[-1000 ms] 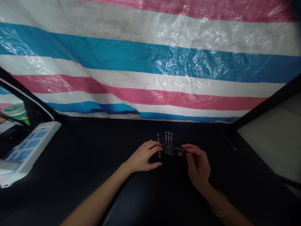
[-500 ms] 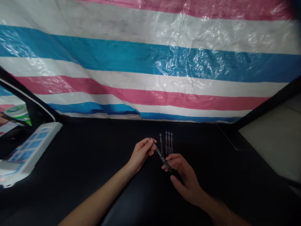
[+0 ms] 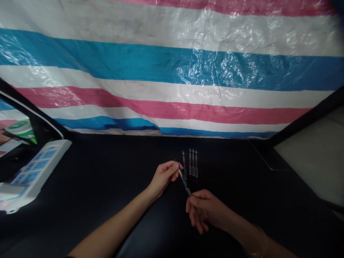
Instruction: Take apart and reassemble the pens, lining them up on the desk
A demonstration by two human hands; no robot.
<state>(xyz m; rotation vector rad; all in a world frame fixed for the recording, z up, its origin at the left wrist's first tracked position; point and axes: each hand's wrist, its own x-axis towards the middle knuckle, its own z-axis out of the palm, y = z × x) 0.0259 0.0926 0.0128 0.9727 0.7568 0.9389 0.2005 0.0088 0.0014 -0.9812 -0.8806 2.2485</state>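
Observation:
A slim dark pen point(image 3: 183, 179) slants between my two hands above the black table. My left hand point(image 3: 163, 175) pinches its upper end between thumb and fingers. At the lower end, my right hand point(image 3: 202, 208) grips it with thumb and forefinger, the other fingers hanging loosely below. Just beyond the pen, several similar pens lie on the table: a group of three point(image 3: 193, 165) side by side, and a single pen point(image 3: 184, 163) a little to their left, partly behind the held one.
A white power strip point(image 3: 40, 168) with blue sockets lies at the left. Beyond the table point(image 3: 107, 168) hangs a striped plastic sheet point(image 3: 161, 64). Dark frame bars stand on both sides, and a green-and-white container point(image 3: 21, 129) shows at far left.
My right hand has moved lower and now pinches the pen's lower end, where its fingers were spread along the barrel before. My left hand has shifted slightly right and down with the pen.

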